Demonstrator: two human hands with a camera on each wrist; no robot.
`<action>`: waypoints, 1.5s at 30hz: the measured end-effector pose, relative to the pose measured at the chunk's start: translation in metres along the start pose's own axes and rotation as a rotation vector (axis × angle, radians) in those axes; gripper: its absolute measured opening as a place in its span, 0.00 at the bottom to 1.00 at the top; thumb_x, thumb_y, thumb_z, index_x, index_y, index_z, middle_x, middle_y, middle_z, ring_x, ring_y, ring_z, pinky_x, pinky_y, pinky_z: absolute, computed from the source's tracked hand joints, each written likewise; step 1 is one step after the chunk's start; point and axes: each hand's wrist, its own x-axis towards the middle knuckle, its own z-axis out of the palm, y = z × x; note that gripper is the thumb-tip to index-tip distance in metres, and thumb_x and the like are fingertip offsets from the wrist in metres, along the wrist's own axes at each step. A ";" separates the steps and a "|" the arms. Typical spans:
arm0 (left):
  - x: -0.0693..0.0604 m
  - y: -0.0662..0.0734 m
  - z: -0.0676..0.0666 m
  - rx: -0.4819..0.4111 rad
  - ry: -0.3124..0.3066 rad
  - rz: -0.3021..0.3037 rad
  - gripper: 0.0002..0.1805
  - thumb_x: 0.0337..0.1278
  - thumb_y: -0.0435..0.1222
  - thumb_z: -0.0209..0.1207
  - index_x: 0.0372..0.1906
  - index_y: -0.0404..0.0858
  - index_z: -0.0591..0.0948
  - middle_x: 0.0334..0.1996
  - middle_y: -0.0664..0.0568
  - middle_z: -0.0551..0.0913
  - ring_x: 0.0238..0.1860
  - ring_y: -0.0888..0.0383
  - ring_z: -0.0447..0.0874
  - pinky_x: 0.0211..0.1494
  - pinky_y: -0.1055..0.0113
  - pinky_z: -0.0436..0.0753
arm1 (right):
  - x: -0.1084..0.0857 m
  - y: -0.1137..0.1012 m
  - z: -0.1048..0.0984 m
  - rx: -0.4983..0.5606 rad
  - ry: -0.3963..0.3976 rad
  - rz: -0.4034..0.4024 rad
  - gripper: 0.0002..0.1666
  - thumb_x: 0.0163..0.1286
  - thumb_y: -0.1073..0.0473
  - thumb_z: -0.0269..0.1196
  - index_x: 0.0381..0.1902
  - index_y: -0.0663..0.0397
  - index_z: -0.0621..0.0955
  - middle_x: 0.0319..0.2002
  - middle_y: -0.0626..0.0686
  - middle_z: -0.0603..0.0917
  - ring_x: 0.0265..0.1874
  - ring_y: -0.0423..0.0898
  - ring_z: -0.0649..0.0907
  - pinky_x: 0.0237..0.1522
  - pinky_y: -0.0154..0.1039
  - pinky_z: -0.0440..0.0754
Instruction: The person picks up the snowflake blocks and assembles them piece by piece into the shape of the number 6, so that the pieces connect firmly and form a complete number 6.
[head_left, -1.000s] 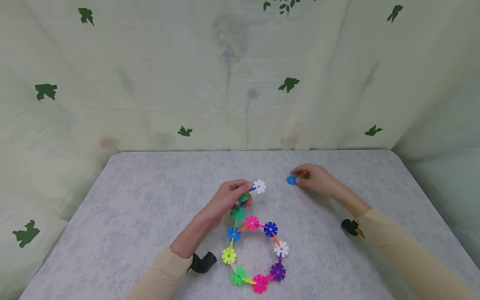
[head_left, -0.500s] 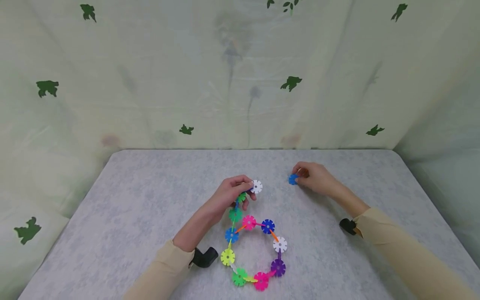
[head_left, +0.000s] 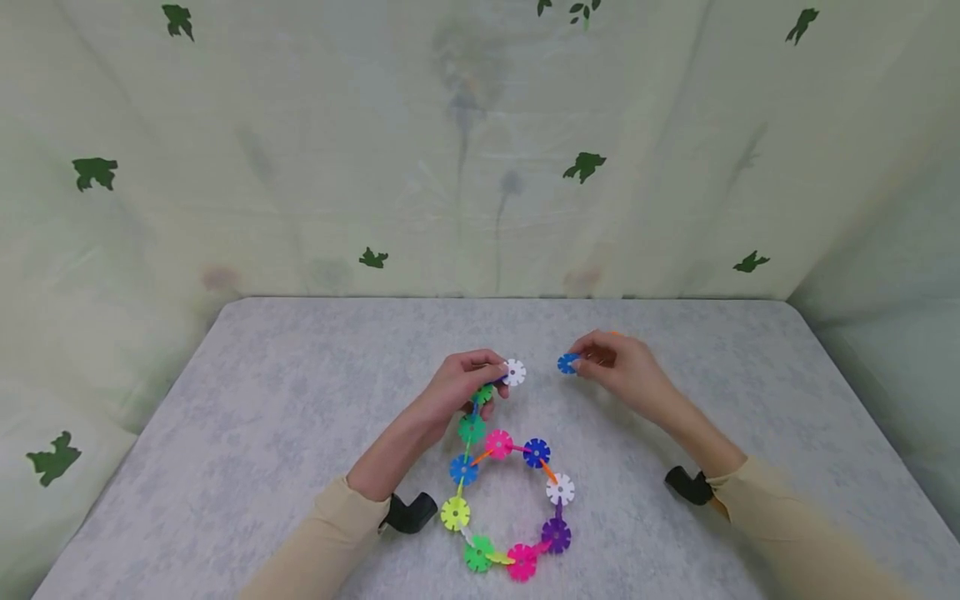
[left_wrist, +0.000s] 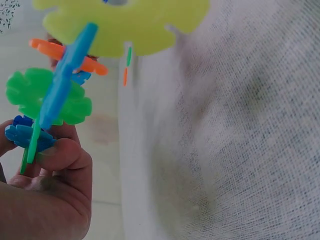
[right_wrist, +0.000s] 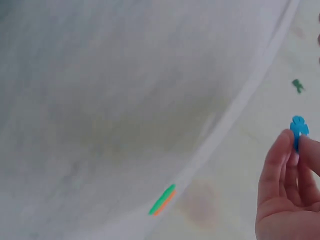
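Note:
My left hand [head_left: 461, 392] grips the upper end of a chain of slotted snowflake discs, and a white disc [head_left: 514, 372] juts out beyond its fingertips. Below it, a green disc [head_left: 472, 428] links down to a ring of discs, where a yellow disc [head_left: 455, 513] sits on the left side. In the left wrist view, thumb and fingers pinch the chain by a blue disc [left_wrist: 30, 137] below a green disc [left_wrist: 47, 97]. My right hand [head_left: 626, 371] pinches a single blue disc [head_left: 567, 363], held apart from the white one.
Two loose discs, a green one [right_wrist: 161, 200] and an orange one [right_wrist: 165, 202], appear edge-on near the table's far edge in the right wrist view. The grey table [head_left: 300, 375] meets a pale curtain [head_left: 300, 167] at the back.
My right hand has moved left and slightly nearer with the blue disc, leaving an orange disc behind it. The left hand and chain have shifted only slightly.

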 end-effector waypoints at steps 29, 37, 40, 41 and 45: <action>-0.016 0.009 0.010 -0.094 0.061 0.085 0.10 0.70 0.41 0.57 0.40 0.37 0.77 0.29 0.45 0.82 0.17 0.55 0.72 0.23 0.68 0.73 | -0.017 -0.052 0.039 0.089 0.208 -0.304 0.07 0.65 0.66 0.68 0.40 0.51 0.83 0.37 0.42 0.84 0.38 0.38 0.84 0.44 0.38 0.83; -0.017 0.008 0.009 -0.127 0.046 0.108 0.11 0.72 0.40 0.55 0.39 0.34 0.74 0.28 0.44 0.80 0.17 0.54 0.71 0.24 0.68 0.75 | -0.017 -0.054 0.045 0.029 0.221 -0.351 0.08 0.63 0.68 0.69 0.38 0.53 0.84 0.36 0.41 0.83 0.37 0.38 0.82 0.43 0.36 0.83; -0.016 0.007 0.009 -0.143 0.035 0.111 0.11 0.72 0.40 0.54 0.39 0.34 0.73 0.27 0.45 0.80 0.18 0.54 0.71 0.25 0.68 0.75 | -0.018 -0.054 0.048 0.039 0.229 -0.342 0.07 0.62 0.68 0.69 0.38 0.54 0.85 0.36 0.41 0.84 0.37 0.38 0.83 0.43 0.36 0.83; -0.016 0.007 0.009 -0.152 0.031 0.112 0.11 0.73 0.39 0.53 0.38 0.34 0.73 0.27 0.45 0.80 0.18 0.54 0.71 0.25 0.68 0.75 | -0.018 -0.054 0.048 0.045 0.234 -0.342 0.07 0.62 0.68 0.69 0.38 0.55 0.85 0.36 0.42 0.84 0.37 0.38 0.83 0.43 0.36 0.83; -0.015 0.008 0.010 -0.198 0.021 0.100 0.10 0.73 0.38 0.52 0.38 0.34 0.73 0.28 0.45 0.79 0.19 0.55 0.71 0.26 0.68 0.76 | -0.018 -0.055 0.049 0.070 0.246 -0.371 0.05 0.63 0.69 0.68 0.37 0.57 0.85 0.35 0.46 0.85 0.36 0.40 0.84 0.42 0.36 0.83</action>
